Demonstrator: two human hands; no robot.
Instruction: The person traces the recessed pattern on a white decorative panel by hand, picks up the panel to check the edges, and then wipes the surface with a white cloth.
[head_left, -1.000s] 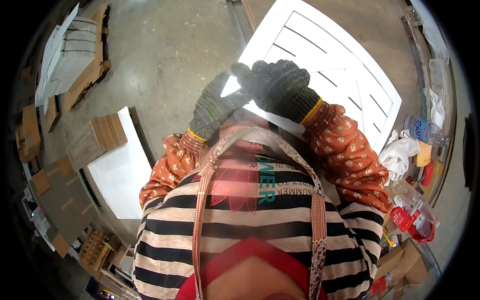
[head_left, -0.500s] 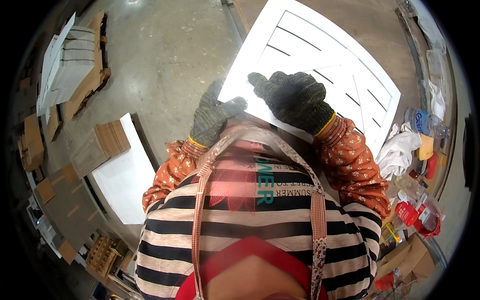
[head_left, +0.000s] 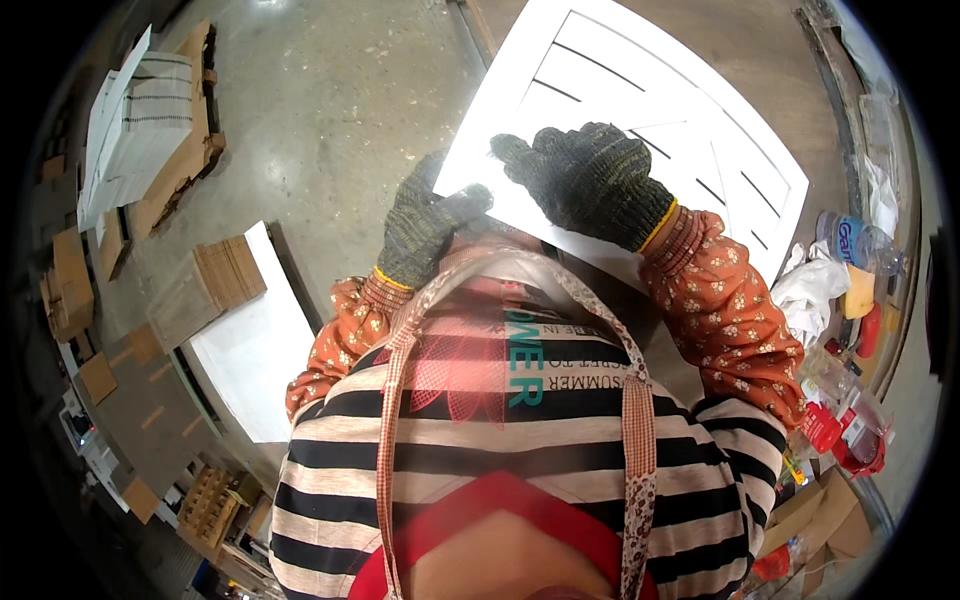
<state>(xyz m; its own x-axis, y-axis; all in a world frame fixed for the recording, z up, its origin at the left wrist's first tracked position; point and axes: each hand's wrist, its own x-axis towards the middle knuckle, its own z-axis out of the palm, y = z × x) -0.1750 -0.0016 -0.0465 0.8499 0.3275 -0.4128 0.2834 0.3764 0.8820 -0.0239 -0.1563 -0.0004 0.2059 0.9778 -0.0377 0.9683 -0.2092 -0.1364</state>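
A large white panel (head_left: 600, 100) with several dark slots and thin lines on its face lies tilted in front of me. My left hand (head_left: 430, 222), in a dark knitted glove, is closed on its near left corner, thumb on top and the fingers hidden beneath. Over the near part of the face is my gloved right hand (head_left: 590, 185), its fingers bent and the thumb pointing left. Whatever may be under those fingers is hidden.
A brown work surface (head_left: 770, 70) extends beyond the panel. Along the right are a plastic bottle (head_left: 850, 240), a white cloth (head_left: 808, 295) and a cardboard box (head_left: 820, 520). To the left, a stack of white panels (head_left: 150, 120) stands near brown cardboard (head_left: 228, 272) and a white sheet (head_left: 250, 350).
My right hand has shifted slightly away from me over the panel, and its forearm has swung to the right. My left hand keeps its hold on the corner.
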